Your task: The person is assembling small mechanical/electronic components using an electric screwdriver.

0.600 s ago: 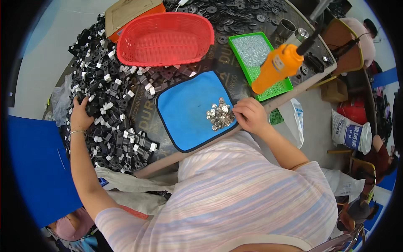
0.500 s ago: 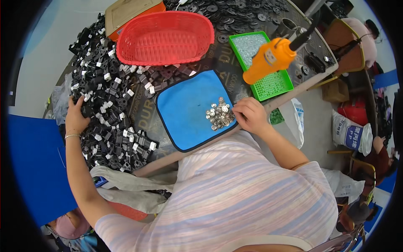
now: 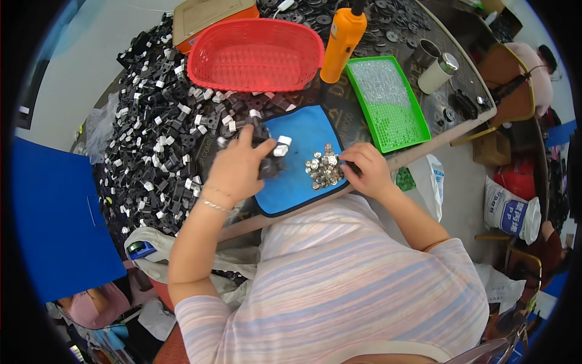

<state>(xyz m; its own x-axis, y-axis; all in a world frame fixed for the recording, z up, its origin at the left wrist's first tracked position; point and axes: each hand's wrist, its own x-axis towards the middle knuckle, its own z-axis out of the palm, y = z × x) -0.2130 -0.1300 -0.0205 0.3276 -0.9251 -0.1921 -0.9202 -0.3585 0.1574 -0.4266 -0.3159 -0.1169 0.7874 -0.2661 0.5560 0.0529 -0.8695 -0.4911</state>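
Note:
My left hand (image 3: 235,168) is closed around several black plastic parts with white ends (image 3: 271,158), slightly blurred, over the left side of the blue mat (image 3: 291,186). A pile of small round silver metal pieces (image 3: 323,168) sits on the mat's right part. At that pile's right edge is my right hand (image 3: 370,171), its thumb and fingertips pinched together. Whatever it may hold is too small to make out. A large heap of black plastic parts with white ends (image 3: 151,145) spreads over the table left of the mat.
A red plastic basket (image 3: 254,57) stands behind the mat. An orange power screwdriver (image 3: 343,45) hangs beside it. Right of it lies a green tray (image 3: 397,125) with small clear pieces. A steel cup (image 3: 427,53) and a pale bottle (image 3: 438,73) stand behind the tray. Black discs (image 3: 388,24) cover the far side.
My left hand has moved right from the heap to the mat, bringing black parts with white ends. My right hand stays by the metal pieces. The orange screwdriver now hangs more upright, farther left.

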